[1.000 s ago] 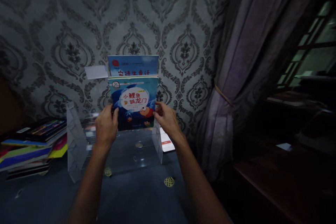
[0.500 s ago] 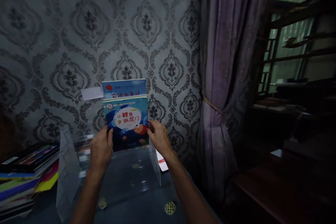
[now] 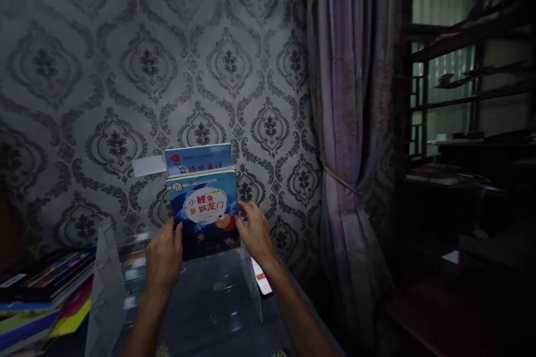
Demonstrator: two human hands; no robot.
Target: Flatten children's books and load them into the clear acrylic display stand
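Head: dark tabletop (image 3: 271, 333); patterned wallpaper (image 3: 188, 67); held book (image 3: 204, 217).

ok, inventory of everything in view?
front book: 1, blue, between hands
rear book: 1, blue, behind it
card: 1, white, beside rear book
stand: 1, clear, on table
phone: 1, white screen, beside stand
book pile: 1, multicoloured, far left
dotted patches: 3, yellow, on table
table: 1, dark blue, bottom
curtain: 1, purple, right
tie: 1, tan, around curtain
wall: 1, patterned grey, behind
far right: dark, items unclear
left hand: 1, bare, book's left edge
right hand: 1, bare, book's right edge
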